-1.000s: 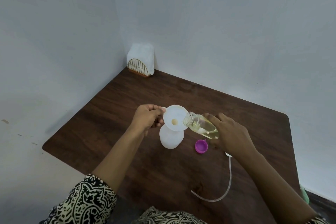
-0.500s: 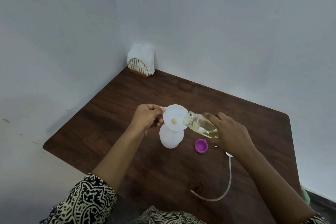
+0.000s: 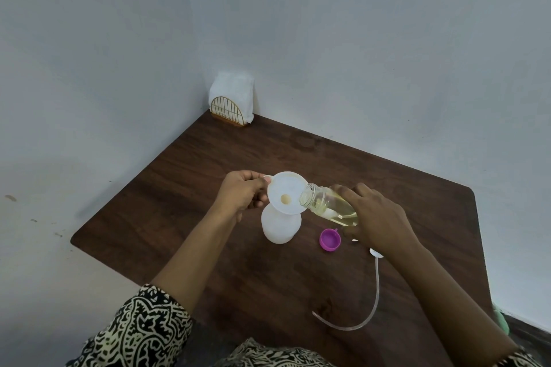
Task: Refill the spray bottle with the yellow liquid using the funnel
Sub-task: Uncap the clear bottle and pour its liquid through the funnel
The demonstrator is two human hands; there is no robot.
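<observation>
**Pouring yellow liquid at the funnel rim**

Reaching in from the lower left with the left hand (image 3: 243, 192), forearm bare below a black-and-cream patterned sleeve (image 3: 140, 334), wrist bent slightly so the knuckles face up. Pinching the small tab at the left edge of the white funnel (image 3: 286, 192) between thumb and curled fingers, grip narrow and closed on that tab. Sitting in the neck of the white spray bottle (image 3: 280, 225), the funnel, its wide mouth tilted a little toward the camera, with a pale yellow spot showing at its centre hole. Standing upright near the middle of the dark wooden table (image 3: 179, 188), the spray bottle, without its spray head.

Coming in from the lower right with the right hand (image 3: 378, 217), arm stretched diagonally across the table, palm down and fingers wrapped over the rear of a clear bottle (image 3: 328, 204). Holding that bottle tipped nearly level, its open threaded mouth resting over the right rim of the funnel, yellow liquid pooling along its lower side.

Lying on the table just right of the spray bottle, a purple cap (image 3: 330, 240), open side up. Curving away below the right wrist, a clear dip tube (image 3: 376, 295), its white top end partly hidden by the wrist. Standing in the far corner against the walls, a napkin holder (image 3: 231, 103) with white napkins.
</observation>
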